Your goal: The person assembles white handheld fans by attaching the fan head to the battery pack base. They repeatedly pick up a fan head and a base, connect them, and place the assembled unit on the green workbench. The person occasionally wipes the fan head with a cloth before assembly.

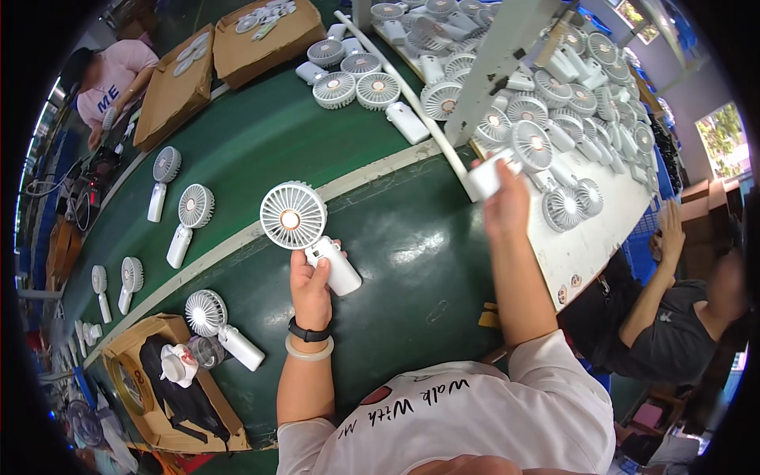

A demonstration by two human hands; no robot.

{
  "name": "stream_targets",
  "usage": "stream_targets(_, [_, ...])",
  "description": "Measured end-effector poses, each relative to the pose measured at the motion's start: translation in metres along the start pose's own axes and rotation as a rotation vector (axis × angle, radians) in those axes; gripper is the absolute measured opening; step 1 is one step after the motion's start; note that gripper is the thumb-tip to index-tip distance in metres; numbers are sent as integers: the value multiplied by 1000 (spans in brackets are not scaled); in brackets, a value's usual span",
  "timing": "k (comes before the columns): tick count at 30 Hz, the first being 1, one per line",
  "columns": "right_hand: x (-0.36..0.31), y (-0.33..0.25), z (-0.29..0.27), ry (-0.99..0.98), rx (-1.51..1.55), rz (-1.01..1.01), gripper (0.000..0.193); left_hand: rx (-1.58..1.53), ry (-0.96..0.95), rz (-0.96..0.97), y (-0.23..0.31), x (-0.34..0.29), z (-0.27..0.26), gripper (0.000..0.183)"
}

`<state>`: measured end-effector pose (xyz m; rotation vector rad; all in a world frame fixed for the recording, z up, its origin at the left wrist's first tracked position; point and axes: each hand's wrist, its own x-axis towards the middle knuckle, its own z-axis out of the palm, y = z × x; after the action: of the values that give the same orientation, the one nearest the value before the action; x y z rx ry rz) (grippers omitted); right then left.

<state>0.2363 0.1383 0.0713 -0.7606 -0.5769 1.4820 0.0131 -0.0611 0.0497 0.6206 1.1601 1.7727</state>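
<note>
In my left hand (311, 286) is a white handheld fan (340, 267), its round grille tilted up and away over the green table. The thumb lies on the handle just below the head. Out to the right, my right hand (507, 198) grips another white handheld fan (531, 146) by its handle, at the edge of a white board heaped with fans. That hand is slightly blurred. Beside it on the board lie two more fans (564, 208), partly overlapping.
A large pile of white fans (586, 99) covers the board, behind a grey metal post (499, 67). Several fans (195, 207) lie along the green table (396, 293). A cardboard box (142, 419) holds a black bag. Co-workers are at far left (119, 75) and right (673, 324).
</note>
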Motion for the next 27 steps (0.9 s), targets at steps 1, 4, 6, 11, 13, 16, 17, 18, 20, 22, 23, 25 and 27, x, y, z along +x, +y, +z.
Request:
stream_targets(1, [25,-16,-25,13,41,-17,15,6,-33,-10,-1,0,4,42])
stream_targets(4, [43,-40,-40,84,83,-48,14,-14,-86,-31,0,-3,20,41])
stream_targets(6, [30,-43,-22,23,29,-3,17,-22,-103,-67,3,-8,32,41])
stream_targets(11, [-51,9,21,-638,-276,521,28,25,-139,8,10,-9,57,44])
stream_targets(13, [-71,25,33,-746,-346,562,29,44,-144,53,13,-8,67,48])
stream_targets(16, [-81,42,45,-754,-308,654,32,39,-135,66,20,-9,71,49])
stream_targets(17, [-81,46,47,-758,-284,669,33,55,-117,77,23,-12,73,49])
stream_targets(18, [-80,49,48,-754,-263,678,34,59,-101,84,24,-12,72,49])
stream_targets(20, [-77,57,51,-747,-238,692,36,67,-75,93,25,-10,72,48])
stream_targets(22, [-76,65,49,-735,-221,701,37,81,-60,95,23,-6,69,47])
stream_targets(23, [-76,67,49,-736,-210,713,37,89,-59,96,22,-4,67,46])
stream_targets(25, [-76,69,45,-730,-193,741,39,93,-53,85,20,1,68,45])
stream_targets(27, [-72,73,39,-741,-201,750,41,90,-48,68,21,5,71,43])
